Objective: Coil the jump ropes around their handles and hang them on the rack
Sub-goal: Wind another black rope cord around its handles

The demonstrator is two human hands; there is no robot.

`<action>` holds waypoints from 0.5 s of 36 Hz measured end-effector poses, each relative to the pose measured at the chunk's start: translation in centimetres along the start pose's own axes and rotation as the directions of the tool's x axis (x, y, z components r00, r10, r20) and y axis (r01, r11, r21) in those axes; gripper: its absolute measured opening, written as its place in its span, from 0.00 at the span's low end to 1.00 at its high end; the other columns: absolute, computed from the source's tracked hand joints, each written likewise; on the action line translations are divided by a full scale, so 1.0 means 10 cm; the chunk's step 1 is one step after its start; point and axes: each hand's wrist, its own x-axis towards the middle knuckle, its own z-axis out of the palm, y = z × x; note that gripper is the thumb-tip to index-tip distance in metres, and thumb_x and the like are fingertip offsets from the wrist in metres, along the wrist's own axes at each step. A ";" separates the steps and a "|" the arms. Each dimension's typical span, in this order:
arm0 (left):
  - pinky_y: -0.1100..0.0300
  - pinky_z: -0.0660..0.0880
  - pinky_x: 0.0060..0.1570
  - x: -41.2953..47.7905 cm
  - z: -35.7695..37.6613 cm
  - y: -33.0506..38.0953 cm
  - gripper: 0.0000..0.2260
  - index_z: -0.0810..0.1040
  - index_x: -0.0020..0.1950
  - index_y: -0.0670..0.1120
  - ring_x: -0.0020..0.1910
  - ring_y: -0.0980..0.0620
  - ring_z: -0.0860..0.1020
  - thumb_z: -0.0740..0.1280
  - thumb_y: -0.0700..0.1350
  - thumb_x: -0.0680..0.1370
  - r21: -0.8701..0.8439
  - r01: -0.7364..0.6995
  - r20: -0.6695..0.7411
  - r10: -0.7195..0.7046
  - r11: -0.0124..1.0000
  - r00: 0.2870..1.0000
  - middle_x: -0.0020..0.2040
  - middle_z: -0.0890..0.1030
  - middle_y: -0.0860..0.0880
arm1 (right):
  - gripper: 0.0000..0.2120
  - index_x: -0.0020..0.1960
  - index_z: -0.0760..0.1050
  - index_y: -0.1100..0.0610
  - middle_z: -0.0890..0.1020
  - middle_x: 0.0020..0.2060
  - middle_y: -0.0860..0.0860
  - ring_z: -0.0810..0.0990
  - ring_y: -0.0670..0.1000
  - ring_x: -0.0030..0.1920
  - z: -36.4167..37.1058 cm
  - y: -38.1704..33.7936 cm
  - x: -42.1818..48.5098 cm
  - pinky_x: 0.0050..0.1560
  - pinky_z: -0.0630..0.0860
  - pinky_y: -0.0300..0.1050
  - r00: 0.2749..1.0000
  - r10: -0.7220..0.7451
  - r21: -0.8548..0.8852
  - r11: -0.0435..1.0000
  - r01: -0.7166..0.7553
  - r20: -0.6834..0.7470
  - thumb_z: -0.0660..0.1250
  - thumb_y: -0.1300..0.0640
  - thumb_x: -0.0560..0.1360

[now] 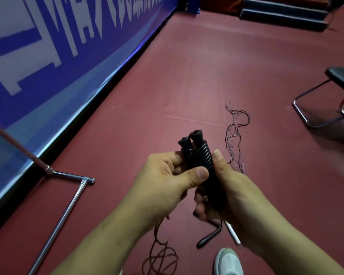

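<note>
Both hands are on the same thing here. The left grip (167,181) has its thumb pressed across the front and its fingers curled behind. The right grip (224,187) wraps it from the other side, thumb pointing up along it. What they're gripping is the coiled bundle (199,155), just right of frame centre: two black handles side by side with rope wound round in tight turns, showing mostly on the right-hand one. Its long axis runs nearly straight up the frame, leaning a bit left, capped ends at the top and the bottom hidden in the right palm.

The bit that matters imo: the rack (68,203) is off to the lower left, so the left grip is the nearer one. I only see a chrome foot and a slanting pole. No hanging bar in view, so I can't say how high the bundle has to go.

Floor count, going outward:
- one black handle (209,237) and one pale handle (233,234), just below the right wrist
- one reddish rope (163,257) looped at bottom centre, can't tell if it runs up into the hands
- one thin dark rope (234,139) tangled right of the bundle
- one shoe (228,262), bottom edge
- one chair (326,100), right edge

So I reckon at least two more ropes to wind.
</note>
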 end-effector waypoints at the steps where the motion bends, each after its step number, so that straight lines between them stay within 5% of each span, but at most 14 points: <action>1: 0.66 0.62 0.24 0.01 -0.01 -0.02 0.04 0.86 0.49 0.45 0.23 0.56 0.63 0.74 0.38 0.75 0.048 -0.006 -0.034 0.008 0.999 0.999 0.29 0.76 0.49 | 0.30 0.45 0.83 0.61 0.81 0.34 0.61 0.80 0.57 0.33 -0.01 0.01 0.01 0.39 0.78 0.51 0.999 -0.028 -0.049 0.998 0.026 -0.046 0.63 0.33 0.73; 5: 0.64 0.63 0.26 0.01 -0.02 -0.05 0.05 0.86 0.50 0.48 0.24 0.52 0.63 0.75 0.40 0.75 0.129 -0.014 -0.104 0.027 0.992 0.994 0.29 0.75 0.46 | 0.26 0.39 0.78 0.57 0.77 0.30 0.55 0.74 0.52 0.28 0.03 0.06 0.01 0.34 0.71 0.48 0.987 -0.080 -0.143 0.988 0.060 -0.139 0.57 0.38 0.81; 7: 0.58 0.65 0.29 0.01 -0.02 -0.03 0.07 0.87 0.51 0.52 0.26 0.50 0.66 0.77 0.47 0.74 0.179 -0.007 -0.048 0.016 0.984 0.999 0.32 0.77 0.39 | 0.28 0.39 0.75 0.56 0.72 0.27 0.52 0.66 0.50 0.24 0.08 0.09 0.01 0.30 0.63 0.44 0.989 0.003 -0.100 0.995 -0.018 -0.147 0.53 0.34 0.81; 11: 0.50 0.66 0.33 0.01 -0.11 0.03 0.09 0.87 0.51 0.50 0.27 0.49 0.70 0.77 0.50 0.72 0.174 -0.041 0.060 0.031 0.984 0.998 0.32 0.78 0.43 | 0.32 0.32 0.68 0.53 0.62 0.24 0.49 0.54 0.47 0.22 0.10 0.05 -0.03 0.27 0.52 0.39 0.979 0.201 0.083 0.977 -0.198 -0.030 0.53 0.25 0.74; 14: 0.59 0.67 0.31 0.01 -0.14 0.07 0.15 0.85 0.59 0.49 0.26 0.51 0.70 0.77 0.46 0.72 0.142 -0.070 0.107 0.055 0.987 0.993 0.37 0.80 0.41 | 0.33 0.30 0.65 0.52 0.56 0.22 0.46 0.51 0.46 0.21 0.06 -0.04 -0.08 0.27 0.49 0.37 0.945 0.300 0.189 0.928 -0.321 0.131 0.55 0.23 0.71; 18: 0.67 0.66 0.25 0.01 -0.09 0.09 0.19 0.82 0.63 0.49 0.25 0.55 0.65 0.73 0.40 0.72 -0.014 -0.063 0.181 0.064 0.998 0.981 0.58 0.84 0.39 | 0.32 0.31 0.61 0.51 0.54 0.20 0.45 0.50 0.43 0.18 0.07 -0.08 -0.13 0.26 0.47 0.34 0.872 0.359 0.276 0.847 -0.454 0.333 0.56 0.22 0.69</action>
